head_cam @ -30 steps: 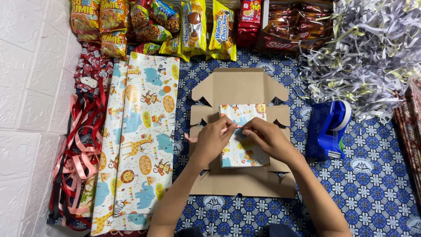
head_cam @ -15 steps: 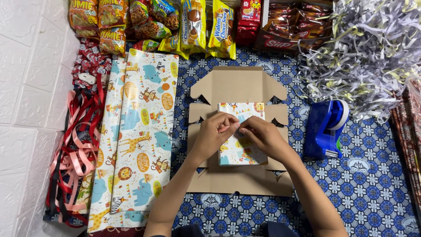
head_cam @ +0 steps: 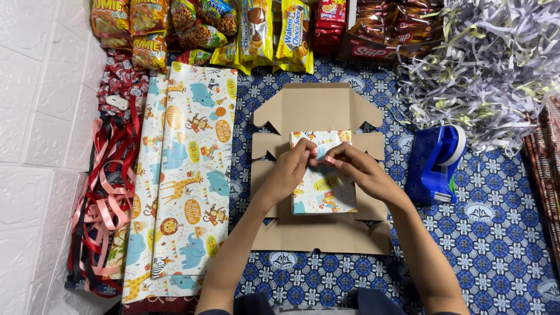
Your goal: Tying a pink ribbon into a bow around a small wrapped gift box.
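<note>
Both hands meet over a small wrapped box point(head_cam: 322, 181) covered in animal-print paper, which lies on a flattened brown cardboard box point(head_cam: 318, 111) in the middle of the scene. The left hand point(head_cam: 290, 172) rests on the left part of the wrapped box, its grip pinched together on a thin pink ribbon point(head_cam: 322, 156) at the far end of the parcel. The right hand point(head_cam: 359, 169) comes in from the right, its grip likewise closed on the same ribbon, fingertips almost touching those of the left hand. How the ribbon runs beneath the fingers is hidden.

The cardboard lies on a blue patterned cloth point(head_cam: 496, 233) spread over the floor. To the left of the cardboard, sheets of animal-print wrapping paper point(head_cam: 189, 169) stretch from far to near. Further left, a tangle of red and pink ribbons point(head_cam: 105, 204) lies against a white tiled wall point(head_cam: 35, 116). Along the far edge sit snack packets point(head_cam: 204, 29) in yellow, orange and red, with a carton of brown wrapped snacks point(head_cam: 391, 29) to their right. A heap of shredded paper point(head_cam: 496, 64) fills the far right corner. A blue tape dispenser point(head_cam: 436, 163) stands just right of the cardboard, near the right forearm but apart from it.
</note>
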